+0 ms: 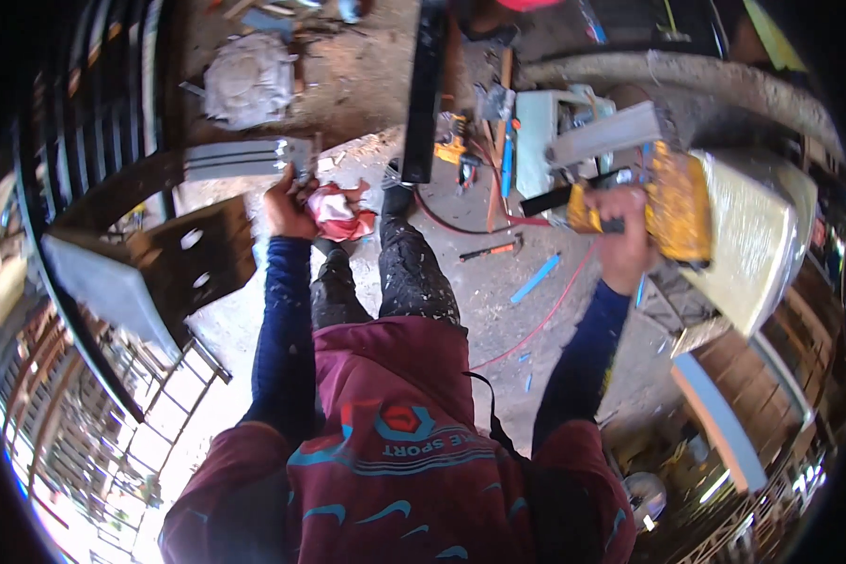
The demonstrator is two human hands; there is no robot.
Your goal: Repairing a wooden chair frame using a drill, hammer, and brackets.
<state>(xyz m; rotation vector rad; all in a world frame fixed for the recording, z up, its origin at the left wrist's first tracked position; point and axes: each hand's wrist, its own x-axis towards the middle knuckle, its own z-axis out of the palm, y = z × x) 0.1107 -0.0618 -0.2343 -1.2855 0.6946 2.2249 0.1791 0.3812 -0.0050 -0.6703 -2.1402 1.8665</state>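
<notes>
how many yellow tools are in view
2: a large yellow-and-black power tool in the right hand, and a smaller yellow-and-black tool just right of the long black bar. Others may be hidden in the clutter.

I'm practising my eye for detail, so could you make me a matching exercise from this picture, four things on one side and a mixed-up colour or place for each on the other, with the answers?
Things:
1. Power tool
2. Crumpled cloth
3. Narrow strip on the floor
4. Board by the left hand

Colours and places:
A. Grey with dark lines
B. In the right hand
C. Blue
D. Red and white

Right pairs: 1-B, 2-D, 3-C, 4-A.
</notes>
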